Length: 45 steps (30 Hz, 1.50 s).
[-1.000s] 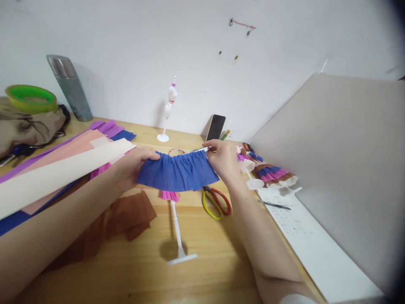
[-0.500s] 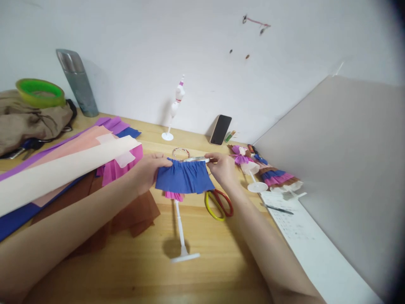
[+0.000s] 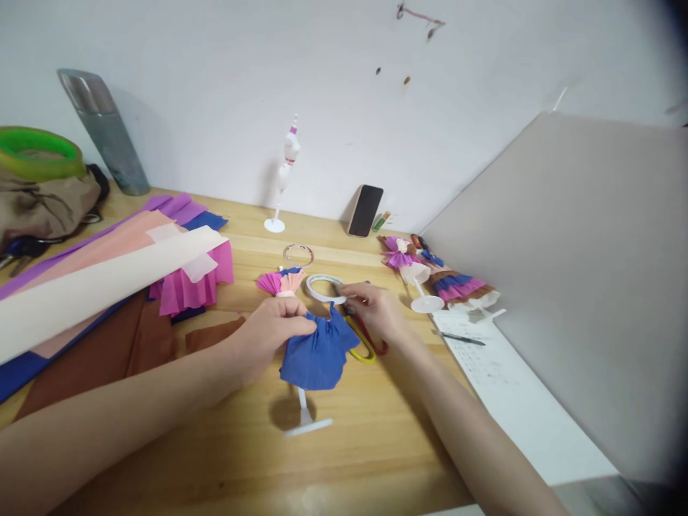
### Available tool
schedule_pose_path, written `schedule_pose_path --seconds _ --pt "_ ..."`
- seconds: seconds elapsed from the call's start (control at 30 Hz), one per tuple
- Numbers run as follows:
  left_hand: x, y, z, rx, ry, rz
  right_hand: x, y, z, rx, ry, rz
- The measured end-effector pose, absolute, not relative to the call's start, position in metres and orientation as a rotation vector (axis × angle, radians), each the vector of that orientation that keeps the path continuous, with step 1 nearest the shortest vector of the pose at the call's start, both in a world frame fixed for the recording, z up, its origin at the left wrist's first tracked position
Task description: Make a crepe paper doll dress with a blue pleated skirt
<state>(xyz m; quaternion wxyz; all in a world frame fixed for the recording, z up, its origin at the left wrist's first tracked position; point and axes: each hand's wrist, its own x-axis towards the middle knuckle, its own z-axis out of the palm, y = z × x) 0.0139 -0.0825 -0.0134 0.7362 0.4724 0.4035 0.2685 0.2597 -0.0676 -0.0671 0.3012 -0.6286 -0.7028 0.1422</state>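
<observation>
The left forearm reaches in from 8 o'clock, and the left hand [image 3: 279, 324] is curled with thumb and fingertips pinched on the gathered top of the blue crepe-paper ruffle [image 3: 318, 352]. The ruffle fans down over a white doll stand [image 3: 306, 426] at the middle of the wooden surface [image 3: 370, 430]. The right hand [image 3: 377, 312] comes in from 5 o'clock with its fingers drawn narrow at the ruffle's 1 o'clock corner, just beside a tape roll [image 3: 324, 289]. Its grip cannot be told. Scissors [image 3: 368, 350] lie under it.

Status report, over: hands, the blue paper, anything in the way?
Left hand pinching blue paper gathered over the stand. Right hand at tape roll, grip unclear. Scissors under right hand.
</observation>
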Motion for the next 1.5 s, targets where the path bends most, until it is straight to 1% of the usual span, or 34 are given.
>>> schedule_pose_path --seconds 0.2,0.4,0.63,0.73,1.03,1.27,1.5 --pt "0.015 -0.085 -0.015 1.039 0.903 0.583 0.258 -0.065 -0.06 -1.552 -2.048 0.484" --pt "0.02 -0.091 -0.023 1.078 0.923 0.589 0.239 -0.064 -0.049 -1.642 -1.866 0.496" --pt "0.024 -0.098 -0.038 1.234 0.919 0.538 0.185 -0.046 -0.032 -1.676 -1.847 0.972" --pt "0.025 -0.1 -0.041 1.265 0.9 0.549 0.172 -0.036 -0.032 -1.732 -1.834 1.044" --pt "0.026 -0.103 -0.043 1.309 0.901 0.524 0.152 -0.035 -0.03 -1.857 -1.872 1.051" --pt "0.026 -0.106 -0.043 1.337 0.875 0.537 0.15 -0.039 -0.04 -1.805 -1.8 1.091" --pt "0.023 -0.103 -0.035 1.381 0.864 0.606 0.159 -0.036 -0.032 -1.676 -1.646 0.969"
